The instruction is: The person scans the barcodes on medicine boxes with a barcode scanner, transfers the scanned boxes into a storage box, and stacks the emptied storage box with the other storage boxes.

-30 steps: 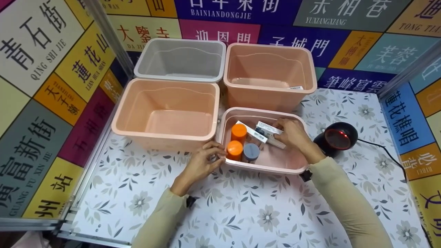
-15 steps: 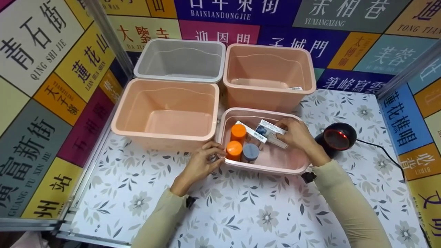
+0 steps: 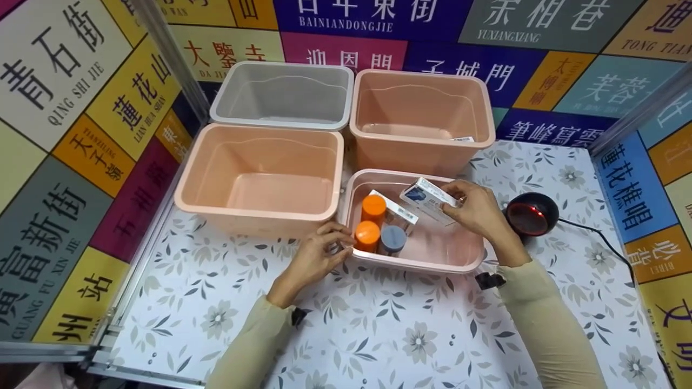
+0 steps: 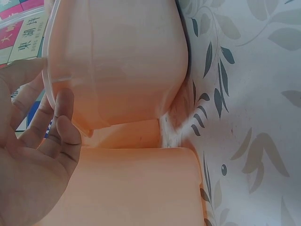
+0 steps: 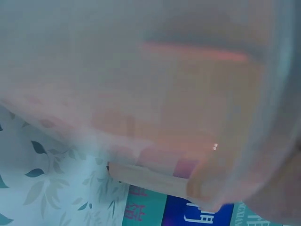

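Your right hand (image 3: 476, 210) pinches a white box (image 3: 427, 201), tilted over the near-right bin (image 3: 419, 263), your fingers hiding its right end. Your left hand (image 3: 319, 254) grips that bin's rim. An orange cap (image 3: 374, 207) partly covers a second box (image 3: 403, 212); blur obscures much of the right-wrist view.

1. Left: white panel (image 3: 65, 75) reads "QING SHI JIE", yellow panel (image 3: 135, 97) reads "LIAN HUA SHAN".
2. Far: dark-blue panel (image 3: 373, 13) reads "BAINIANDONGJIE", grey panel (image 3: 546, 19) reads "YUXIANGXIANG".
3. Right: orange panel (image 3: 660, 254) reads "BIBEI".
4. Print on the held carton (image 3: 427, 200) is too small for reading.
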Available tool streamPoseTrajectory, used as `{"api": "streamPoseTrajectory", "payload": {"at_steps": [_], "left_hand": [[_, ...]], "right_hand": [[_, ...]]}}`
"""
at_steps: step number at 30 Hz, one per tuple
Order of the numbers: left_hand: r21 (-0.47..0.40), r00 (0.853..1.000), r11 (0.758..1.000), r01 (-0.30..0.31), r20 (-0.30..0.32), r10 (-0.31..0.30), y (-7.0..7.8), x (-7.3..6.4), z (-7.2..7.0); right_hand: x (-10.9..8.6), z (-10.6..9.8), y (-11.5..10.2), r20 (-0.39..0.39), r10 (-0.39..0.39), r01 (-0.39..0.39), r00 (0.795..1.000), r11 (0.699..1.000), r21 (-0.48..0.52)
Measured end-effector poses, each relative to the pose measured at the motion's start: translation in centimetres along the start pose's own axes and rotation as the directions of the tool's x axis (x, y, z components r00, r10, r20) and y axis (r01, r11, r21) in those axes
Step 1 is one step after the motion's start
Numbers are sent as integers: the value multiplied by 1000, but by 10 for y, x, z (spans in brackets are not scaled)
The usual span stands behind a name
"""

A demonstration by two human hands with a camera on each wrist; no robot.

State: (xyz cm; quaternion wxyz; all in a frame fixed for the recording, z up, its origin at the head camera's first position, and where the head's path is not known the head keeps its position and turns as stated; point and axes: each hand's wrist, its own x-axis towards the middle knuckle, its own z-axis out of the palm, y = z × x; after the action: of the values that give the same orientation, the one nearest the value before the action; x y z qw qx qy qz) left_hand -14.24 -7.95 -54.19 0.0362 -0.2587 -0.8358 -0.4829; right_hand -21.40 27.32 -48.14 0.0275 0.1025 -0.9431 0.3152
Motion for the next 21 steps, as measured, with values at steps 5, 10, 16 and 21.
{"api": "streamPoseTrajectory", "payload": {"at_steps": [5, 10, 16, 21], "left_hand": [[14, 1000, 1000, 6, 2, -6, 1, 0, 0], [5, 1000, 1000, 12, 7, -12, 1, 0, -1], [-23, 1000, 1000, 0, 3, 0, 0, 0, 0], [-21, 1000, 1000, -10, 0, 10, 0, -1, 0]], "right_hand": [[-4, -7, -4, -22, 19, -18, 1000, 998, 56], [-8, -13, -8, -32, 42, -39, 999, 995, 87], [-15, -20, -8, -70, 59, -49, 996, 990, 134], [-22, -23, -7, -116, 51, -31, 992, 986, 166]]}}
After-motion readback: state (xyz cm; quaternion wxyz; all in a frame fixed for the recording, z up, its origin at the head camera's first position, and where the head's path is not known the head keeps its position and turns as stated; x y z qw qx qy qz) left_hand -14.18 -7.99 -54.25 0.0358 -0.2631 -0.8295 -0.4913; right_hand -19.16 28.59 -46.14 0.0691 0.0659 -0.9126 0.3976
